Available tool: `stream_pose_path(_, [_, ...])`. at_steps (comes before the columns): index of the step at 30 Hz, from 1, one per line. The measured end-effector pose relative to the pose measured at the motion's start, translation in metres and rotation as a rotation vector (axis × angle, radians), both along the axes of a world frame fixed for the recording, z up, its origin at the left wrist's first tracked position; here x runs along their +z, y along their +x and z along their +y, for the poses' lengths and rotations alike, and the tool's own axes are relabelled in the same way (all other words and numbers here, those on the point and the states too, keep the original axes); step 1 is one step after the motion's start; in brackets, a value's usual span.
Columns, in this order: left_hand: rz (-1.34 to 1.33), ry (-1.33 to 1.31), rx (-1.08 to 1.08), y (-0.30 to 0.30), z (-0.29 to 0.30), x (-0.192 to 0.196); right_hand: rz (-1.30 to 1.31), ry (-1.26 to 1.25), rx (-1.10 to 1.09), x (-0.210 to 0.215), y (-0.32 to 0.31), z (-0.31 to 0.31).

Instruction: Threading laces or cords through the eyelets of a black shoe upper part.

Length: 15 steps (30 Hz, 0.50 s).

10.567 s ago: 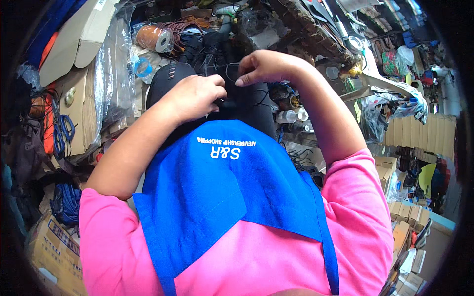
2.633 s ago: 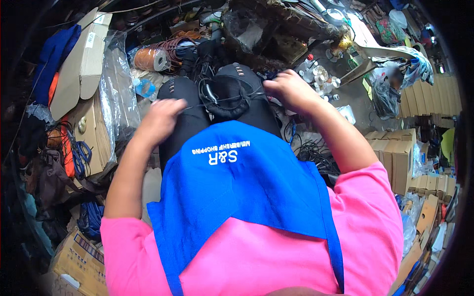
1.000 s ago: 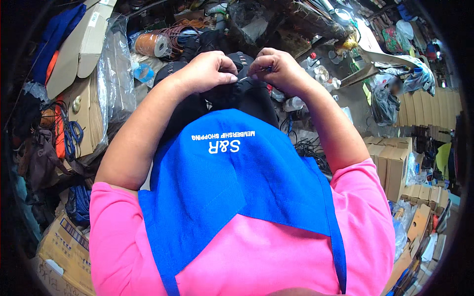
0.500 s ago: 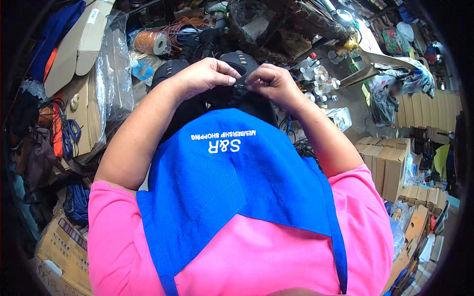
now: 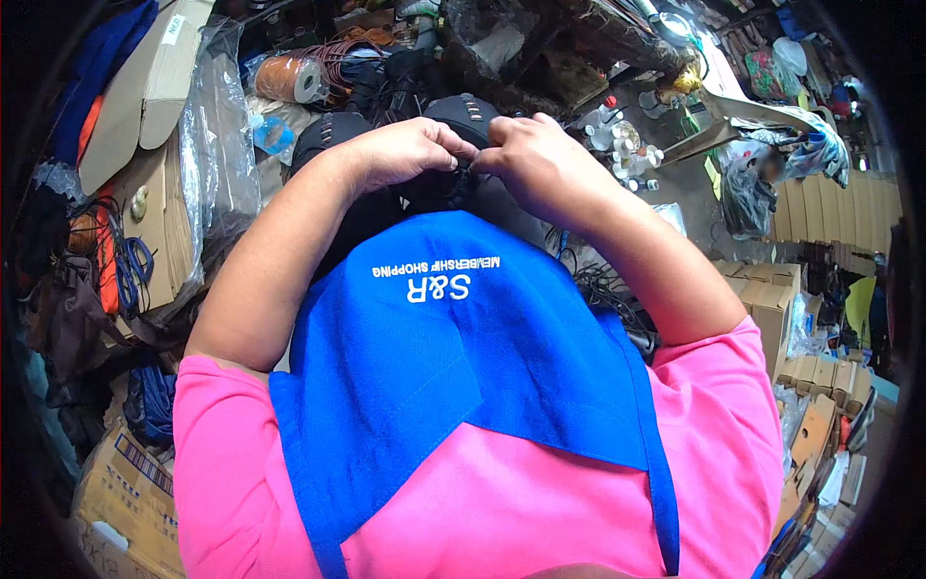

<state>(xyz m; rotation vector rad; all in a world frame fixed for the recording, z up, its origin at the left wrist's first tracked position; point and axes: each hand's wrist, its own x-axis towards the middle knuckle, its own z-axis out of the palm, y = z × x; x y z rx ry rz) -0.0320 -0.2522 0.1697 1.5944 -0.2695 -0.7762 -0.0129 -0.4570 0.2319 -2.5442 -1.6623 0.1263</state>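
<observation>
My left hand [image 5: 413,154] and my right hand [image 5: 540,164] meet fingertip to fingertip above my lap, just past the top of the blue apron [image 5: 386,357]. Both are closed in a pinch. A small dark thing [image 5: 465,181] shows just below the fingertips, too small and shadowed to name. Behind the hands rise two rounded black shapes, one on the left [image 5: 328,130] and one on the right [image 5: 463,108], each with a row of short tan marks. They look like my knees in black cloth.
An orange spool [image 5: 287,79] and a blue-capped plastic bottle [image 5: 274,133] lie to the left, beside cardboard and clear plastic sheeting [image 5: 231,145]. Several small white bottles [image 5: 617,140] stand at the right. Cardboard boxes [image 5: 762,294] are stacked farther right.
My right hand has turned over and come closer to the left, its back now facing up. The right elbow has swung outward. My left hand has shifted slightly to the right.
</observation>
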Motion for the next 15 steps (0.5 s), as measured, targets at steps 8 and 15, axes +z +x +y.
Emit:
stream_pose_path(8, [-0.161, 0.085, 0.037, 0.006, 0.009, -0.003, 0.32, -0.148, -0.026, -0.012, 0.037, 0.016])
stream_pose_path(15, [-0.281, 0.237, 0.126, 0.011, 0.019, -0.023, 0.314, -0.066, -0.054, -0.004, 0.052, 0.02])
